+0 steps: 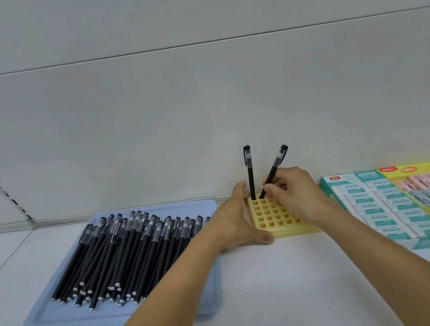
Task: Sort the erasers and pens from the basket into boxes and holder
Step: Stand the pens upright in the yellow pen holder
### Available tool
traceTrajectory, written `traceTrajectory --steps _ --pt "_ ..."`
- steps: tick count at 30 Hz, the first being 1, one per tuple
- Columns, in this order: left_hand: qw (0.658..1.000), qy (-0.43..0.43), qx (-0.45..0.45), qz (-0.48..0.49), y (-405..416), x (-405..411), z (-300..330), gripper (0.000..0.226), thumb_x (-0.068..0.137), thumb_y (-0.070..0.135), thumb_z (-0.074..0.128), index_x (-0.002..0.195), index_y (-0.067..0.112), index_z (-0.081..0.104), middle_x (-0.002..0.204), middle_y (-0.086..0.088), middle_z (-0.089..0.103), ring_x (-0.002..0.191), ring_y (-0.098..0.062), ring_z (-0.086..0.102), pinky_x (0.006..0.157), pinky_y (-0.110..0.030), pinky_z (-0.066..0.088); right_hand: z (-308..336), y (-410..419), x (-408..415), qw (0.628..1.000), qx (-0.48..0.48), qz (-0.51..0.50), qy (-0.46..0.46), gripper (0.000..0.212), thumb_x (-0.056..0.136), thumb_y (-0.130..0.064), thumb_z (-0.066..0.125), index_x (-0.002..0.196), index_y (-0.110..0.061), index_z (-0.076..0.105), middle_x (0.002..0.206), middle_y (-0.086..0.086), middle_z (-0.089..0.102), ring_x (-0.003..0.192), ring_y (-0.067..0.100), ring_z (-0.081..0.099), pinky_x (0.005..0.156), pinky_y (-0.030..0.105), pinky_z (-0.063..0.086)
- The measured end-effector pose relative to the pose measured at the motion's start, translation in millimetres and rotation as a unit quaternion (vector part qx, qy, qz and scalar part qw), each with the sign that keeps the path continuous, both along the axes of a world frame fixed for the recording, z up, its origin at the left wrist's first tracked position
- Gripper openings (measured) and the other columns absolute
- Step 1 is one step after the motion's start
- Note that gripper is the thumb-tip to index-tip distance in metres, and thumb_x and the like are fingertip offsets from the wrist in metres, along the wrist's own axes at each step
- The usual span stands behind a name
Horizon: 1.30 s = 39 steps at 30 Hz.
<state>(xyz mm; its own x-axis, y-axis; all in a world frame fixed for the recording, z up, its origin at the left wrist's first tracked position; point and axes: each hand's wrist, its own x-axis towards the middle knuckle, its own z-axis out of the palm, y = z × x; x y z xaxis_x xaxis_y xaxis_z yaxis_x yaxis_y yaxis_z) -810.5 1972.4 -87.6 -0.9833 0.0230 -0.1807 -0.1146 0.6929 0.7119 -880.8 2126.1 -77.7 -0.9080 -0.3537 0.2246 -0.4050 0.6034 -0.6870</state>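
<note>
Here the right hand (pixel 291 190) pinches a black pen (pixel 274 171) low on its barrel, the fingers (pixel 275 188) curled round it just above the yellow holder (pixel 274 216). The pen leans up and to the right from the fingers, its capped end high above them, its lower tip at a hole in the holder's far row; whether it is already inside the hole cannot be told. Just to the left of those fingers a second black pen (pixel 250 174) stands upright in the far-left corner hole, apart from the tilted one at the top and close to it at the bottom. The left hand (pixel 238 218) rests against the holder's left side, fingers fairly straight along its far-left corner and the thumb laid at the near edge on the white surface (pixel 291 289). Both forearms reach forward from the bottom of the view. Well to the left of the left hand lies a blue tray (pixel 54 315) heaped with black pens (pixel 117 256). To the right of the right hand sit a teal box of erasers (pixel 385 209) and, beside it, a yellow box (pixel 428 185) with pink and blue erasers.
</note>
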Motion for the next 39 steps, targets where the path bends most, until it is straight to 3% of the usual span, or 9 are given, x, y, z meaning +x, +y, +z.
traceTrajectory --steps 8,11,14,16,20,24,30,35,39 --pt "1.0 0.021 -0.011 0.0 -3 11 5 0.119 0.064 0.037 0.088 0.153 0.025 0.009 0.156 0.013 0.025 0.141 -0.004 0.027 0.11 -0.021 0.025 -6 -9 -4 0.996 0.087 -0.014 0.017 0.014 0.093 -0.028 0.061 0.09 -0.016 0.068 0.083 -0.002 0.068 0.081 0.018 0.064 0.069 0.03 0.049" --pt "0.995 0.084 -0.033 0.048 -12 43 15 0.097 0.077 0.046 0.077 0.152 0.027 0.019 0.155 0.015 0.026 0.141 -0.004 0.024 0.112 -0.022 0.022 -4 -5 6 0.994 0.094 -0.056 0.02 0.017 0.092 -0.038 0.061 0.098 -0.023 0.056 0.086 -0.008 0.064 0.083 0.015 0.061 0.07 0.031 0.047" --pt "0.965 0.164 -0.155 0.131 -47 77 20 0.063 0.085 0.052 0.064 0.14 0.028 0.043 0.137 0.012 0.045 0.128 -0.009 0.039 0.104 -0.024 0.033 6 -15 31 0.994 0.022 -0.077 0.073 0.017 0.093 -0.036 0.057 0.084 -0.022 0.056 0.07 -0.012 0.058 0.073 0.014 0.057 0.064 0.033 0.046" --pt "0.925 0.172 -0.28 0.192 -73 93 25 0.052 0.086 0.057 0.059 0.127 0.025 0.054 0.121 0.007 0.053 0.115 -0.014 0.049 0.095 -0.03 0.041 14 -36 54 0.997 0.017 -0.009 0.069 0.032 0.092 -0.038 0.058 0.065 -0.021 0.054 0.057 -0.009 0.052 0.06 0.012 0.051 0.057 0.031 0.041" --pt "0.885 0.031 -0.392 0.248 -109 111 36 0.063 0.082 0.068 0.054 0.118 0.017 0.049 0.119 -0.003 0.05 0.112 -0.022 0.05 0.084 -0.033 0.044 14 -90 90 0.981 0.16 0.113 -0.016 0.057 0.09 -0.057 0.053 0.054 -0.016 0.042 0.051 -0.002 0.043 0.049 0.017 0.043 0.05 0.029 0.03" --pt "0.906 -0.023 -0.337 0.255 -131 113 32 0.056 0.076 0.061 0.069 0.099 0.014 0.05 0.11 -0.004 0.056 0.092 -0.021 0.057 0.067 -0.03 0.044 8 -127 107 0.966 0.239 0.096 -0.007 0.06 0.077 -0.072 0.058 0.059 -0.018 0.037 0.055 -0.005 0.045 0.05 0.015 0.043 0.048 0.029 0.029" --pt "0.948 -0.046 -0.203 0.239 -159 102 37 0.041 0.071 0.041 0.082 0.086 0.007 0.065 0.078 -0.01 0.068 0.069 -0.023 0.065 0.065 -0.032 0.05 13 -154 106 0.967 0.235 0.081 -0.063 0.05 0.079 -0.054 0.069 0.063 -0.019 0.037 0.056 -0.006 0.043 0.049 0.013 0.039 0.047 0.027 0.027" --pt "0.968 -0.069 -0.007 0.241 -183 101 42 0.011 0.088 0.011 0.068 0.09 0.001 0.067 0.07 -0.013 0.067 0.054 -0.02 0.061 0.055 -0.031 0.057 7 -159 95 0.968 0.134 0.065 -0.201 0.041 0.076 -0.029 0.07 0.057 -0.019 0.035 0.049 -0.004 0.039 0.046 0.017 0.035 0.05 0.026 0.029" --pt "0.961 0.022 0.058 0.268 -177 105 42 0.015 0.099 0.014 0.05 0.095 0.009 0.063 0.075 -0.005 0.065 0.053 -0.013 0.057 0.047 -0.024 0.049 8 -159 94 0.961 0.063 0.057 -0.262 0.033 0.077 -0.025 0.066 0.057 -0.016 0.041 0.045 -0.002 0.043 0.037 0.014 0.033 0.046 0.021 0.027"
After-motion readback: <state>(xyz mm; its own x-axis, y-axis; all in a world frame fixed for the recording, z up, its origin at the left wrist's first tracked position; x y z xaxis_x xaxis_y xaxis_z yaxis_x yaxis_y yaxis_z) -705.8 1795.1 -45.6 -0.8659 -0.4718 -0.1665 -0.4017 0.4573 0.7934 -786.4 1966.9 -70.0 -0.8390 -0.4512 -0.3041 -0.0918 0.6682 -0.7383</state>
